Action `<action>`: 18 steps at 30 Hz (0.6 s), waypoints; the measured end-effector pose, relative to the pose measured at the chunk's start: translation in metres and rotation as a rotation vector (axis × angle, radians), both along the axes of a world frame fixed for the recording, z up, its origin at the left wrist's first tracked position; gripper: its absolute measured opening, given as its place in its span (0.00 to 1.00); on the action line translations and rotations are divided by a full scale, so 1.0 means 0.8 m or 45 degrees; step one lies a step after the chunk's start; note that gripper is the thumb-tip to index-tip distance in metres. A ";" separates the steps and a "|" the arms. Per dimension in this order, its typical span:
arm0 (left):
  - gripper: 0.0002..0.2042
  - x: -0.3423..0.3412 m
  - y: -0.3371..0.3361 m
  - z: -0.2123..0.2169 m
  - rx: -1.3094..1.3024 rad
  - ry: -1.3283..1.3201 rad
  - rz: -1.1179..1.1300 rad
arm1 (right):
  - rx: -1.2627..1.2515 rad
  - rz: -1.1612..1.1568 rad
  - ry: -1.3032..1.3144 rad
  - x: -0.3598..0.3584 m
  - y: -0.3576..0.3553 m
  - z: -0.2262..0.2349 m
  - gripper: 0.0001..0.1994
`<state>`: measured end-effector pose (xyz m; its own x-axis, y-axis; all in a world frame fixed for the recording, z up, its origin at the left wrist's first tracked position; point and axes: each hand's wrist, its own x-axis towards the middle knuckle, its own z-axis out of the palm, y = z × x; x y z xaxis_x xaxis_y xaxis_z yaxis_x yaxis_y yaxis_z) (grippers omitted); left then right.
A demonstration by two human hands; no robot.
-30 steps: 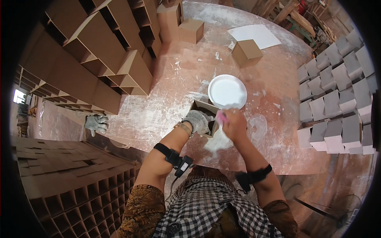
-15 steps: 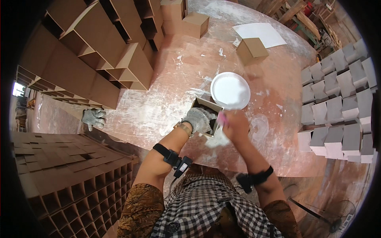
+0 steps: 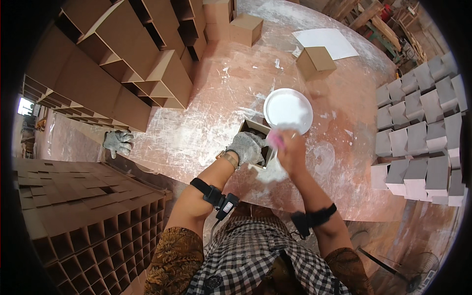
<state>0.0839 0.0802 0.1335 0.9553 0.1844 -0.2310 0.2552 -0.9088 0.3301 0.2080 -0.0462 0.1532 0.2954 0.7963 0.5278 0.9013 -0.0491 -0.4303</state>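
Note:
My left hand (image 3: 247, 148), in a grey knitted glove, grips a small open brown box (image 3: 256, 126) on the work surface. Its fingers reach into the box and are partly hidden there. My bare right hand (image 3: 291, 153) is closed around a small pink thing (image 3: 276, 139) with a whitish, blurred end, perhaps a brush, at the box's right side. Just beyond the right hand stands a round, shallow white dish (image 3: 266, 112) with white inside. White residue (image 3: 272, 173) lies on the surface by the near side of the box.
Brown open-sided boxes (image 3: 169, 81) are stacked at the left, with a spare grey glove (image 3: 118, 143) near them. A gridded brown stack (image 3: 88, 196) stands nearer. Another brown box (image 3: 315, 63) and a white sheet (image 3: 327, 43) lie far off. Grey-and-white boxes (image 3: 417, 137) fill the right side.
My right hand has shifted slightly up and left, bringing the pink thing closer over the box's right side. The left hand keeps its grip, and the whole view has shifted a little.

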 end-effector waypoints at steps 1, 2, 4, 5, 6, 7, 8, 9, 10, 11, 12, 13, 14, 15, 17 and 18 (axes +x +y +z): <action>0.30 -0.002 0.002 -0.014 -0.022 -0.008 0.011 | -0.011 0.151 0.112 -0.022 -0.015 0.006 0.15; 0.31 -0.006 0.002 -0.021 -0.046 -0.015 0.021 | -0.024 0.302 0.226 -0.045 -0.036 0.014 0.16; 0.32 -0.014 -0.011 0.003 0.050 -0.107 0.041 | -0.076 0.429 0.403 -0.062 -0.073 0.015 0.14; 0.33 -0.018 -0.016 0.017 0.101 -0.155 0.052 | 0.021 0.394 0.891 -0.063 -0.083 0.015 0.13; 0.34 -0.024 -0.016 0.027 -0.043 -0.119 0.126 | 0.127 0.350 1.384 -0.066 -0.091 0.015 0.12; 0.35 -0.035 -0.016 0.028 -0.004 -0.230 0.153 | 0.238 0.293 1.877 -0.066 -0.099 0.012 0.10; 0.35 -0.045 -0.012 0.033 -0.066 -0.159 0.185 | 0.233 -0.009 2.035 -0.051 -0.112 -0.006 0.09; 0.34 -0.056 -0.007 0.041 -0.130 -0.085 0.216 | 0.320 -0.015 2.233 -0.043 -0.112 -0.001 0.10; 0.31 -0.071 -0.003 0.038 -0.114 -0.328 0.116 | 0.405 -0.017 2.428 -0.035 -0.107 0.010 0.10; 0.29 -0.080 -0.004 0.036 -0.151 -0.344 0.068 | 0.492 -0.020 2.621 -0.028 -0.106 0.016 0.11; 0.28 -0.086 -0.006 0.037 -0.190 -0.363 0.012 | 0.445 0.094 2.742 -0.020 -0.109 0.006 0.14; 0.27 -0.093 -0.012 0.033 -0.267 -0.373 0.016 | 0.429 0.092 2.756 -0.021 -0.105 0.007 0.15; 0.28 -0.099 -0.019 0.022 -0.316 -0.358 0.036 | 0.412 0.089 2.770 -0.024 -0.100 0.010 0.15; 0.30 -0.105 -0.027 0.013 -0.371 -0.345 0.054 | 0.394 0.079 2.781 -0.026 -0.098 0.011 0.15; 0.30 -0.111 -0.029 -0.003 -0.448 -0.240 0.179 | 0.373 0.082 2.808 -0.024 -0.096 0.002 0.15; 0.30 -0.111 -0.028 0.000 -0.440 -0.159 0.244 | 0.348 0.085 2.828 -0.026 -0.093 0.003 0.15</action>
